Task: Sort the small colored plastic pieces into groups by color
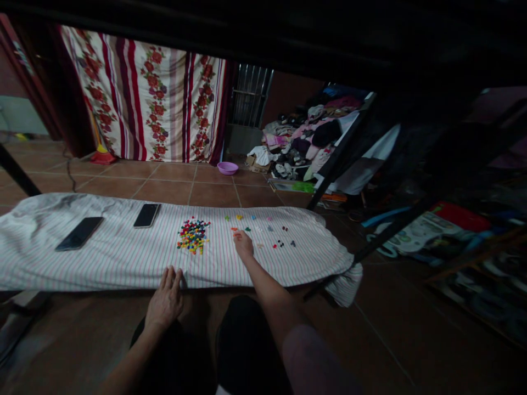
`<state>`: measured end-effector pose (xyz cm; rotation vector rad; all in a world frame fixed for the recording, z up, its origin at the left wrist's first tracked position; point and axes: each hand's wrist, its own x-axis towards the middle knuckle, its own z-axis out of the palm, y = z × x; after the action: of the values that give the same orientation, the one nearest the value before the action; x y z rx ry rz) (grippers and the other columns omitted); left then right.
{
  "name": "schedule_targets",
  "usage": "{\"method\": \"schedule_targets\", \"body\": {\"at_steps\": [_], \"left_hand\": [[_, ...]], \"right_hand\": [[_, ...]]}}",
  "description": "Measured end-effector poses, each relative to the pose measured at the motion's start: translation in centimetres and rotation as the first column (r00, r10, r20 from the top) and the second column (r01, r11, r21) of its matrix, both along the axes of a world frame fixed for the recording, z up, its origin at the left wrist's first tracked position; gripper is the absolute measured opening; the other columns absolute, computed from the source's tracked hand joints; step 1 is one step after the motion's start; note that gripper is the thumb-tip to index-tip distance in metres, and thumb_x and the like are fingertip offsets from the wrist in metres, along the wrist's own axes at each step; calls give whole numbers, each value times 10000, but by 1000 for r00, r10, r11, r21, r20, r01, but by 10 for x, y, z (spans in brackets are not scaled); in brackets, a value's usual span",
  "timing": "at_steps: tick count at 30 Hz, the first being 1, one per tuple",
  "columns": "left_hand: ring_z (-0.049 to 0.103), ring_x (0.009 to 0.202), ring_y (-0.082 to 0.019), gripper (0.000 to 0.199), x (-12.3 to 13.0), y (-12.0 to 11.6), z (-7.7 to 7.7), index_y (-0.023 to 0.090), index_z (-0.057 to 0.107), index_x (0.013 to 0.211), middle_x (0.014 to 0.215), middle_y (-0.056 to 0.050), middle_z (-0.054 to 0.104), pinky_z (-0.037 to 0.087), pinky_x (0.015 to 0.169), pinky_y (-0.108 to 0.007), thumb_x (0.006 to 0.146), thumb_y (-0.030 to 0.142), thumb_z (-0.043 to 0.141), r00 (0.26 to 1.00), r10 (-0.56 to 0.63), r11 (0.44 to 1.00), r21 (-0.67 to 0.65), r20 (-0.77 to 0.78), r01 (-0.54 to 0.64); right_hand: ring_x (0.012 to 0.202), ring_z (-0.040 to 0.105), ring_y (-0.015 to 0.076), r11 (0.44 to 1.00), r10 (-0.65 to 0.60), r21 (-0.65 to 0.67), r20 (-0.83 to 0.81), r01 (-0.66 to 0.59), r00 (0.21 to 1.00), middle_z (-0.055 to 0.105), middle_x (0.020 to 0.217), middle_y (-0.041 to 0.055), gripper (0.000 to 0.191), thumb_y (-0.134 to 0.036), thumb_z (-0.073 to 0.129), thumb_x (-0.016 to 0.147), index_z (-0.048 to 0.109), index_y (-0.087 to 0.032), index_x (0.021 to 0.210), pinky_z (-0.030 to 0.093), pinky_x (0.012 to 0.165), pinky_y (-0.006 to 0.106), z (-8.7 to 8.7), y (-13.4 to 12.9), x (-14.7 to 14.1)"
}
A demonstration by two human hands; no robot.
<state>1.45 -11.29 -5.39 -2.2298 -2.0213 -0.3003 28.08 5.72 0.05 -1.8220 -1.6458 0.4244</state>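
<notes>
My left hand (165,299) rests on the near edge of the striped cloth (123,269), its fingers stretched out and holding nothing. Farther in, my right hand (244,244) reaches over the cloth with its fingers pinched together. Whatever lies between those fingertips is too small to name. Small orange pieces (234,229) are right at the fingertips, and a dark green piece (247,229) lies just beyond. To the left is a loose pile of small multicoloured beads or pegs (193,236). Tiny groups sorted by colour surround the right hand, among them yellow pieces (239,217) and red pieces (274,246).
Two phones, one dark (80,233) and one with a light edge (147,215), lie on the cloth's left part. Black metal posts (335,159) frame the surface. Beyond are a purple basin (228,168), a clothes heap (313,134) and a floral curtain (152,104).
</notes>
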Motion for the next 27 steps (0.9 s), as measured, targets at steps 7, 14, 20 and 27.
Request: {"method": "schedule_targets", "body": {"at_steps": [7, 14, 20, 27], "left_hand": [[171, 1460, -258, 645, -4, -2, -6, 117, 398, 1435, 1549, -153, 283, 368, 1122, -374, 797, 211, 412, 999, 0, 1000, 10, 51, 0], [174, 1465, -244, 661, -7, -1, -13, 143, 393, 1440, 1552, -136, 295, 377, 1115, -372, 782, 200, 426, 998, -21, 996, 86, 61, 15], [275, 1439, -261, 590, -7, -3, -11, 132, 472, 1388, 1510, -136, 382, 393, 1104, -388, 808, 214, 406, 999, -23, 992, 122, 40, 18], [242, 1453, -272, 551, -19, 36, 17, 154, 428, 1422, 1498, -109, 411, 271, 1176, -479, 909, 308, 301, 989, 85, 991, 90, 120, -96]], "right_hand": [[842, 633, 126, 998, -57, -21, 28, 58, 998, 703, 914, 8, 234, -191, 498, 845, 715, -245, 912, 439, 714, 186, 0, 27, 13], [812, 639, 133, 992, -87, -83, 82, 93, 993, 713, 883, 12, 266, -166, 480, 851, 724, -246, 920, 447, 684, 200, -3, 42, 16], [837, 652, 132, 993, -68, -86, 118, 78, 991, 720, 894, 20, 241, -179, 505, 851, 721, -240, 939, 452, 700, 199, -7, 48, 16], [796, 667, 149, 993, -59, -94, 146, 73, 988, 724, 861, 39, 229, -171, 506, 849, 726, -223, 885, 443, 659, 215, -12, 53, 19]]}}
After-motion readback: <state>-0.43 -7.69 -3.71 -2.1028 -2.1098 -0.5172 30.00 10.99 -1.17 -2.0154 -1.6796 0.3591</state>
